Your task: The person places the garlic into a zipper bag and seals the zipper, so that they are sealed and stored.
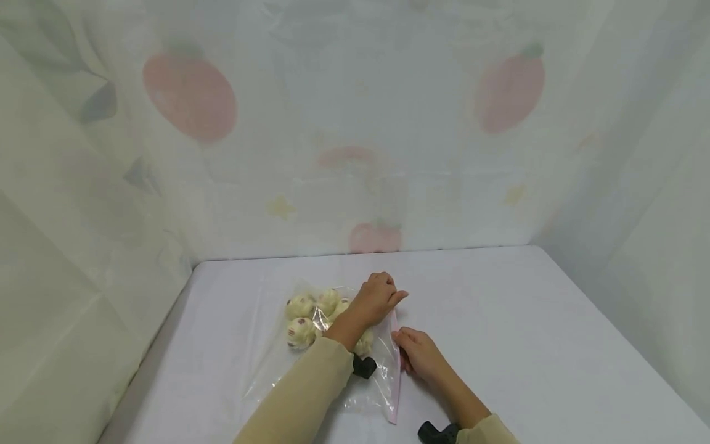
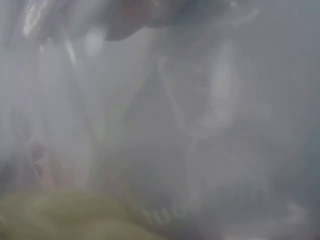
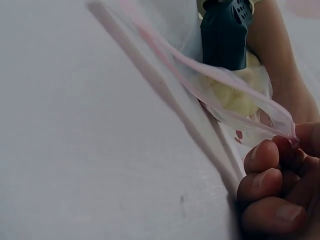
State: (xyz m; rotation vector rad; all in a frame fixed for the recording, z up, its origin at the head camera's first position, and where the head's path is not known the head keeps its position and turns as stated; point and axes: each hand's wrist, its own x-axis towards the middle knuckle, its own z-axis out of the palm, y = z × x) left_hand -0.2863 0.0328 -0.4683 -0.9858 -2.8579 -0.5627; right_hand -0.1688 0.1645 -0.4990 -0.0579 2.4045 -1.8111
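Note:
A clear zip bag (image 1: 383,394) with a pink zip strip along its right edge lies on the table. Inside it sit several cream-coloured round lumps (image 1: 301,333) with purple marks. My right hand (image 1: 421,354) pinches the pink strip (image 3: 220,75) near its middle, between thumb and fingertips. Along that strip the mouth gapes in the right wrist view. Reaching across the bag, my left hand (image 1: 377,300) grips its far end by the strip, fingers bent and thumb pointing right; the fingertips are hidden. Blurred clear plastic (image 2: 200,125) fills the left wrist view.
A white table (image 1: 527,345) lies under the bag, with its far edge against a pale curtain (image 1: 355,123) printed with fruit. More curtain hangs on the left and right sides. Black wrist cameras (image 1: 364,367) are strapped on both wrists.

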